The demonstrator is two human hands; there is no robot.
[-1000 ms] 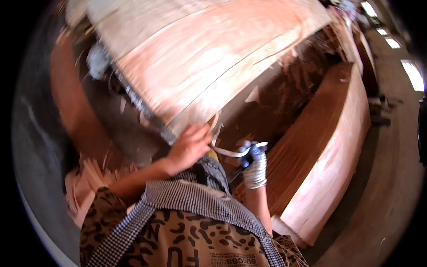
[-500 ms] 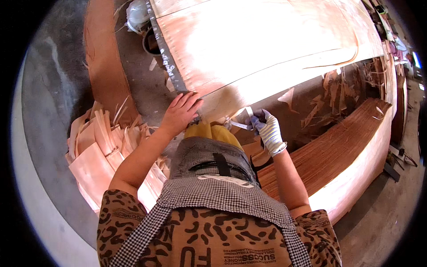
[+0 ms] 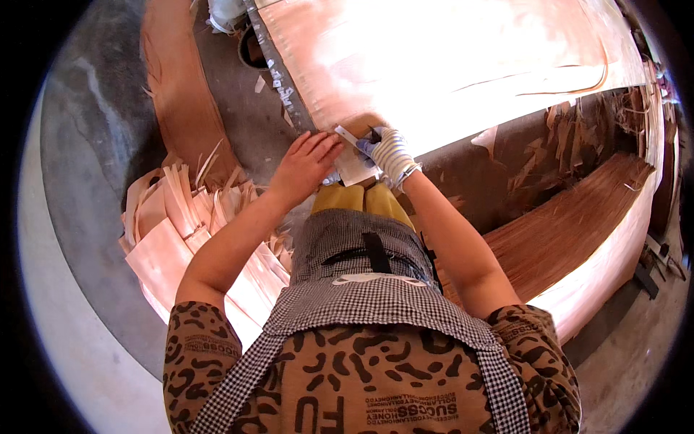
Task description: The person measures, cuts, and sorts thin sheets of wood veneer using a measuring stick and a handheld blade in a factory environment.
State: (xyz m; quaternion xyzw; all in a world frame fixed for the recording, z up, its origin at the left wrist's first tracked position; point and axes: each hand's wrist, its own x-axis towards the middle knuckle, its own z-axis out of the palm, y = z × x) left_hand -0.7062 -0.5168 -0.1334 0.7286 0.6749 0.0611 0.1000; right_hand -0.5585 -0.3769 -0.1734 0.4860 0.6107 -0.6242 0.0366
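Note:
My bare left hand (image 3: 309,160) lies with its fingers stretched out, palm down, on the near corner of a pale wood veneer sheet (image 3: 347,87), beside the dark edge strip (image 3: 283,82). Close to its fingertips is my right hand (image 3: 391,154), in a striped glove with bluish fingertips. Its fingers are closed on a narrow white strip (image 3: 345,134) that sticks out toward the left hand, over the sheet's near end. A small black piece (image 3: 375,135) shows at the glove's fingers; I cannot make out what it is.
Left of me is a heap of veneer scraps (image 3: 181,231), with a long brown veneer strip (image 3: 181,79) on the floor beyond. A thick stack of veneer (image 3: 571,217) stands to the right. Torn pieces (image 3: 549,145) hang below the sheet's right side. A dark bucket (image 3: 250,49) stands far left.
My right hand has moved left and up with the white strip, from beside the sheet to its near corner, close to my left hand. The left hand stays on the corner.

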